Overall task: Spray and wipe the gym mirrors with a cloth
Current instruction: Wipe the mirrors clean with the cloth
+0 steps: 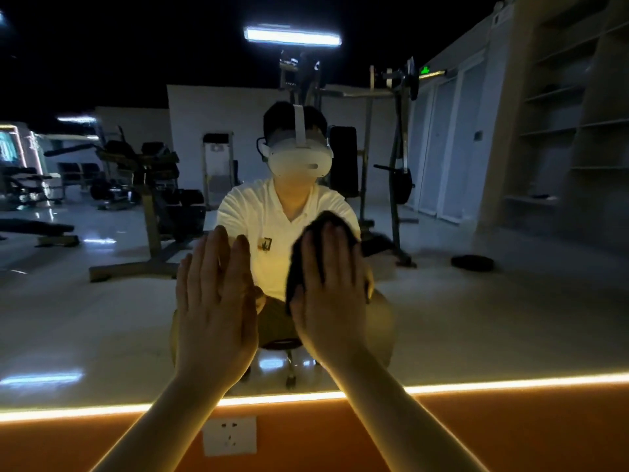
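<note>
The cloth (301, 264) is dark and bunched, pressed against the mirror (102, 318) under the right hand (332, 301), fingers (343, 253) straight. The left hand (214, 308) lies flat on the mirror beside it, fingers straight, holding nothing. The right hand hides most of the cloth.

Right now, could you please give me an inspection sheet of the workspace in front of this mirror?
Surface: mirror on the wall, with a lit light strip along its bottom edge.
Job's things: dark cloth pressed against the glass under the right hand; no spray bottle seen.
Clutter: nothing seen.
Hands: left hand flat and bare on the glass, fingers straight; right hand flat on the cloth, fingers straight.
Cables: nothing seen; the wall socket below has nothing plugged in.
Surroundings: orange wall under the mirror; gym machines and a ceiling light show in the reflection.
</note>
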A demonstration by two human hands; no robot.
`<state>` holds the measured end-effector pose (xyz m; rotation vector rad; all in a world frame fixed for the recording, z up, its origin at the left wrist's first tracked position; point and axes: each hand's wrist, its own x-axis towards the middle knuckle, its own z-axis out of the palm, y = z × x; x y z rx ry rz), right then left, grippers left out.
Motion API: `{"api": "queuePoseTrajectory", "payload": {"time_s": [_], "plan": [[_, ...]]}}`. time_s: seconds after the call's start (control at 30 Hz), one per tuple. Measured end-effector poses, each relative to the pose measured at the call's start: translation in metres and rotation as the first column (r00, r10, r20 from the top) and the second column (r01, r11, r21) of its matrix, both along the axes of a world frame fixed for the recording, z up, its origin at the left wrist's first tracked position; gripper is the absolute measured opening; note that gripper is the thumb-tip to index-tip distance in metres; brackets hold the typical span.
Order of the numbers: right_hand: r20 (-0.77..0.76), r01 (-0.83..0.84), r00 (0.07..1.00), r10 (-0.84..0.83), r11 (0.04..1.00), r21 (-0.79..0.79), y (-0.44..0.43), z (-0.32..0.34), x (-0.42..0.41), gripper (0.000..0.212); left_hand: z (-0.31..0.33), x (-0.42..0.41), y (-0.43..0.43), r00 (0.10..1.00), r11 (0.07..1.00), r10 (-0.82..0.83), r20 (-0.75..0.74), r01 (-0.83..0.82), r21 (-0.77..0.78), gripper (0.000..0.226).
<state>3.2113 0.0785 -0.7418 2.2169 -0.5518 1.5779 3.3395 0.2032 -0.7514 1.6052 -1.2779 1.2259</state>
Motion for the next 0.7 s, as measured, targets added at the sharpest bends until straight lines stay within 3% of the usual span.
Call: {"api": "queuePoseTrajectory", "payload": {"time_s": [0.13,0.23,0.37,0.53,0.6,0.7], "plan": [[-0.303,-0.142,0.95,0.074,0.967,-0.21,0.019,-0.035,0.016,0.053,-0.012,0.005,0.009,0.998,0.998,-0.055,0.005,0.055,-0.016,0.058],[-0.392,-0.137,0.92,0.017,0.95,-0.279,-0.005,-0.046,-0.009,0.058,-0.015,0.007,0.01,0.997,0.996,-0.081,0.02,0.08,0.028,0.059],[-0.305,0.033,0.947,-0.106,0.972,-0.234,-0.059,-0.054,-0.073,0.065,-0.02,0.007,0.002,0.994,0.996,-0.062,0.086,0.056,0.072,0.066],[-0.054,0.227,0.974,-0.221,0.963,0.146,-0.095,-0.055,-0.136,0.069,-0.025,0.005,-0.004,0.997,0.995,-0.05,0.054,0.045,0.091,0.066],[0.027,0.212,0.974,-0.223,0.952,0.221,-0.084,-0.052,-0.126,0.069,-0.024,0.004,-0.002,0.998,0.994,-0.05,0.05,0.044,0.102,0.066],[-0.012,0.103,0.995,-0.102,0.983,0.151,-0.056,-0.051,-0.089,0.068,-0.022,0.006,0.005,0.998,0.99,-0.052,0.041,0.046,0.134,0.066]]}}
